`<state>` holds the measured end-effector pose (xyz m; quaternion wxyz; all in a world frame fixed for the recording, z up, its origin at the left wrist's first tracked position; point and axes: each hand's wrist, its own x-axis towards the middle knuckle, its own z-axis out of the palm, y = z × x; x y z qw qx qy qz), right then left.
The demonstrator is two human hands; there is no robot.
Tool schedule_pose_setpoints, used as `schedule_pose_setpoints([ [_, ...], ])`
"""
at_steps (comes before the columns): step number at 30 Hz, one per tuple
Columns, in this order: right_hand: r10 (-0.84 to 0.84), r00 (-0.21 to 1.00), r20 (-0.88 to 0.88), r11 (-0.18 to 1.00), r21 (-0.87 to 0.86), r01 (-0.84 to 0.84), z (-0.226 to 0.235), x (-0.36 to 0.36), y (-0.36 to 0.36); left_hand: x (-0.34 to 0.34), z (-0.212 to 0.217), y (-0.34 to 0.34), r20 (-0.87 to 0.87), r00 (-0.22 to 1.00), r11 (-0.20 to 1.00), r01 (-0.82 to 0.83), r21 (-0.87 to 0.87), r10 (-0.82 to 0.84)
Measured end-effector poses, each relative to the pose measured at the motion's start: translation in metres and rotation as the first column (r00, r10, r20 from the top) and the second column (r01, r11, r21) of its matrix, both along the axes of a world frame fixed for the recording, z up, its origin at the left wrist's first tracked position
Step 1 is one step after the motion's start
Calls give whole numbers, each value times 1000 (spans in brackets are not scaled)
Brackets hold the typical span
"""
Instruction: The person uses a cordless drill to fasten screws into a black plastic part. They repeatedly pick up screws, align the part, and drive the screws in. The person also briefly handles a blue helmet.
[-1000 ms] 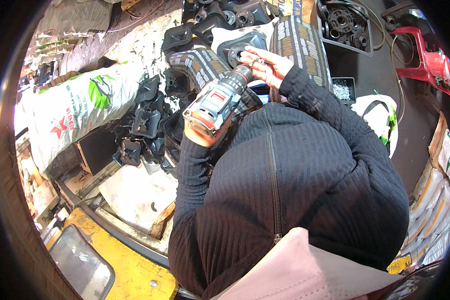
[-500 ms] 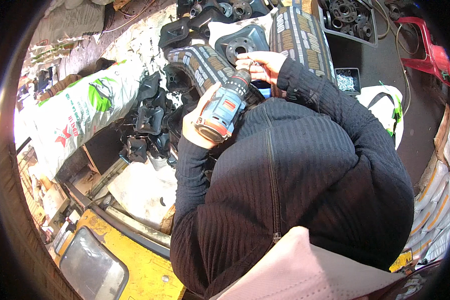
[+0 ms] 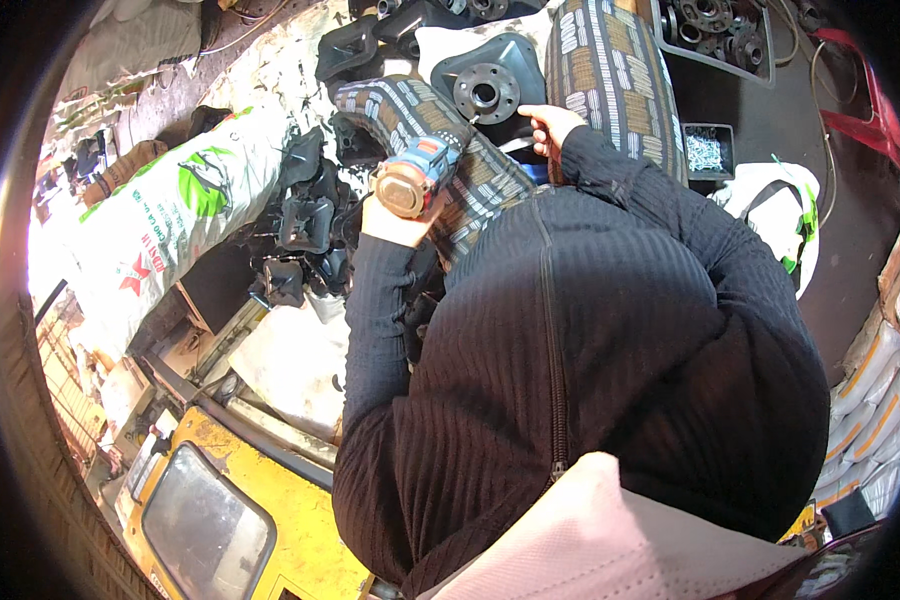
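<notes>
My left hand (image 3: 394, 222) is closed around a blue and grey cordless drill (image 3: 422, 172), held over my left leg with its back end toward me. In front of me, between my knees, lies a square black housing (image 3: 525, 62) with a round metal flange (image 3: 504, 94) at its middle. Small holes ring the flange's wide centre opening. My right hand (image 3: 552, 128) is at the flange's near right edge, fingers curled and thumb pinched against the forefinger. Whatever is between those fingertips is too small to make out.
A small dark box of screws (image 3: 708, 153) stands right of my patterned trouser leg (image 3: 610, 80). Beyond it is a tray (image 3: 769, 45) of metal flanges. Black housings (image 3: 305, 222) pile up at left, beside a large white sack (image 3: 210, 190). A red plastic frame (image 3: 875, 125) stands far right.
The drill has moved away from the flange, back to the left, and its chuck has turned away from the right hand. My right hand has shifted slightly right and down, uncovering the flange.
</notes>
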<state>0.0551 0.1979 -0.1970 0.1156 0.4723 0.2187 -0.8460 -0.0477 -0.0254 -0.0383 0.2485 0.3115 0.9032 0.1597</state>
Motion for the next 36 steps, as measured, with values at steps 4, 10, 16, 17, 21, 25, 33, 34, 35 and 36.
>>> schedule_pose_setpoints([
  [4,-5,1000,12,999,46,5,0,-2,-2,-7,-4,12,54,997,997,-57,-60,60],
  [10,40,998,54,996,73,-44,-5,-8,-1,-29,9,36,76,988,974,144,-177,-132],
  [16,-119,993,-16,993,25,120,8,-6,-2,-33,12,58,173,981,945,141,-295,-92],
  [17,-142,990,-3,990,9,142,13,-6,0,-32,12,59,243,970,949,98,-299,-23],
  [21,-235,949,-208,972,-79,223,30,-6,21,-29,7,59,241,970,931,102,-351,-16],
  [25,-273,913,-304,958,-174,228,40,-3,28,-29,-3,55,143,975,911,209,-357,-168],
  [33,-222,865,-450,971,-187,151,41,8,38,-22,-3,49,35,997,979,76,-191,-70],
  [34,-237,866,-440,963,-222,151,41,10,39,-17,3,47,51,997,989,70,-133,-64],
  [35,-230,865,-445,967,-201,154,43,11,39,-9,7,45,47,997,990,-56,-128,62],
  [36,-211,872,-442,972,-193,137,44,13,39,-8,13,43,66,998,997,29,-66,-24],
])
